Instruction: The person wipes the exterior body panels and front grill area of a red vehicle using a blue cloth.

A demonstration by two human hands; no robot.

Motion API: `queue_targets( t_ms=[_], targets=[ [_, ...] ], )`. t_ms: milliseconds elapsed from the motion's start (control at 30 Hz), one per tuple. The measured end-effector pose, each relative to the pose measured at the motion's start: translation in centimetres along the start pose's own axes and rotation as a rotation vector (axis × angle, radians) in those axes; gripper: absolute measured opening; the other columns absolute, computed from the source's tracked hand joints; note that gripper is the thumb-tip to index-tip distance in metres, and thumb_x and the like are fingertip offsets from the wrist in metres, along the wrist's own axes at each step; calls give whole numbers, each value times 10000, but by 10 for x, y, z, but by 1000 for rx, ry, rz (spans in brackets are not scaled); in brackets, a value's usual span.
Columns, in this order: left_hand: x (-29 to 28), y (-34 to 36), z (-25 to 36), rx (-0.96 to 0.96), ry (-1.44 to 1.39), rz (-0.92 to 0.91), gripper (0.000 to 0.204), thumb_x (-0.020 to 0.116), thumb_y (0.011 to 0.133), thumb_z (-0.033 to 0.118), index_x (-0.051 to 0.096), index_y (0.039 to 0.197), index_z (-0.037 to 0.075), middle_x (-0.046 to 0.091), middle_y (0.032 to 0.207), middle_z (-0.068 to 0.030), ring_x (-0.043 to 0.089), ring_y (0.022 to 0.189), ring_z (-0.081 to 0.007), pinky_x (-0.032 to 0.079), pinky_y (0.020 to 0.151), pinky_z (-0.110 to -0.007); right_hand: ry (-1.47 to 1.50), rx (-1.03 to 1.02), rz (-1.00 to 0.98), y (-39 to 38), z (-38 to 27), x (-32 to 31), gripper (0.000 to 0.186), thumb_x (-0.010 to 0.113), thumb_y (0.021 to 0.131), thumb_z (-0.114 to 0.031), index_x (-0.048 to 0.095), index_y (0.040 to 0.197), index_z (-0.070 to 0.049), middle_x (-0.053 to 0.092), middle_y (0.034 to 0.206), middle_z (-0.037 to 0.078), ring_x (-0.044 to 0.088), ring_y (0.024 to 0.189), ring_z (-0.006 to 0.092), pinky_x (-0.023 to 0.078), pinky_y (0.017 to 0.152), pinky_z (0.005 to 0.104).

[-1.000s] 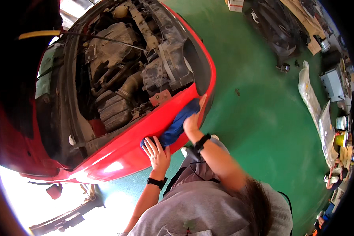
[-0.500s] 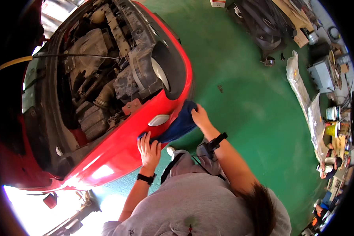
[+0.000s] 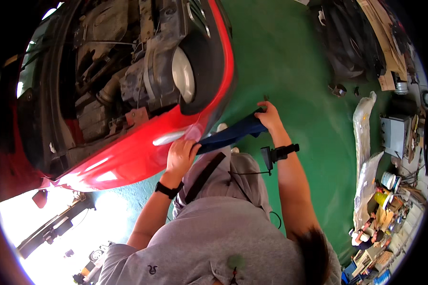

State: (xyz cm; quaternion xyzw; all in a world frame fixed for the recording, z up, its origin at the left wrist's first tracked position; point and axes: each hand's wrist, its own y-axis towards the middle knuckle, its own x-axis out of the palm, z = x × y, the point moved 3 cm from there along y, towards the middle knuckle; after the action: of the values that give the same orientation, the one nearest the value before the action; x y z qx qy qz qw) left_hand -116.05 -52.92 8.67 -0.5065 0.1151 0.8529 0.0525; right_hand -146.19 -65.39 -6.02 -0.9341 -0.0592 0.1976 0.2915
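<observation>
A dark blue cloth [image 3: 230, 136] is stretched between my two hands, beside the front corner of a red car [image 3: 128, 164]. My left hand [image 3: 180, 156] grips the cloth's near end, close to the fender and just below a pale side lamp [image 3: 169, 138]. The far end is pinched in my right hand [image 3: 269, 116], out over the green floor and away from the car. Between them the cloth hangs in a slanting band. Where the left fingertips meet the cloth is partly hidden.
The hood is up over the dusty engine bay [image 3: 107, 61], next to the headlight [image 3: 182, 75]. On the green floor [image 3: 290, 71] lie a black car part [image 3: 349, 42], cardboard [image 3: 383, 33] and a long plastic-wrapped piece [image 3: 362, 137]. A grey metal box [image 3: 395, 133] stands farther right.
My right hand has moved right, away from the bumper, drawing the cloth off the car and straighter. The left hand has closed on its end. My view has shifted too.
</observation>
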Motion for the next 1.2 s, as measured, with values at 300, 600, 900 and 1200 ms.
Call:
queue_targets(
  t_ms=[300,600,900,1200],
  targets=[
    [55,67,1,-132,-120,-204,189,605,924,163,583,1058,31,652,954,-174,647,816,-363,527,711,-440,463,-125,75,62,-99,-56,404,695,814,-15,586,1199,-64,635,964,70,581,789,113,484,710,263],
    [54,82,-7,-396,-127,-250,194,570,942,155,571,1086,26,660,930,-228,644,879,-410,524,754,-462,482,-337,-478,116,-182,13,306,634,884,-37,541,1175,-29,646,1035,101,633,1008,234,505,867,341],
    [37,40,24,-804,119,26,233,612,891,73,571,1108,0,633,937,-197,619,848,-396,498,738,-462,-219,-1135,-283,93,-130,119,613,633,857,-232,445,1369,47,507,1321,235,444,1276,404,313,1108,504],
    [105,91,44,-964,40,41,247,641,860,23,557,1092,31,611,991,-170,612,838,-366,500,696,-434,-311,-1444,-561,179,-167,102,518,600,885,-299,528,1311,-12,559,1305,152,521,1208,295,353,1085,449]
  ],
)
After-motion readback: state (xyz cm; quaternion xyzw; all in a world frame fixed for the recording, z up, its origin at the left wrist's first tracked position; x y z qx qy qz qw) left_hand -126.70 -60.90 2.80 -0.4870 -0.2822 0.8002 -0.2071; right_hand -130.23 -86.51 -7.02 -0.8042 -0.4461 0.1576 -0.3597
